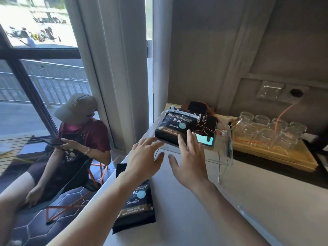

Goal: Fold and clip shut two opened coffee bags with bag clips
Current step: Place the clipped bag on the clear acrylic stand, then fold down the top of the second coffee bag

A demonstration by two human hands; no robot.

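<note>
Hard daylight floods through the tall dark-framed glass window (pixel 40 50), overexposed at top left. The grey wall (pixel 204 50) sits dimmer. Wide-angle distortion bends edges; detail is soft.

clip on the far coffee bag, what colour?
Light grey clip, across the top of the black bag; head view.

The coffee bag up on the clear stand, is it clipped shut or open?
Clipped shut. The coffee bag lies on the clear stand with a grey bag clip clamped across its top edge.
</note>
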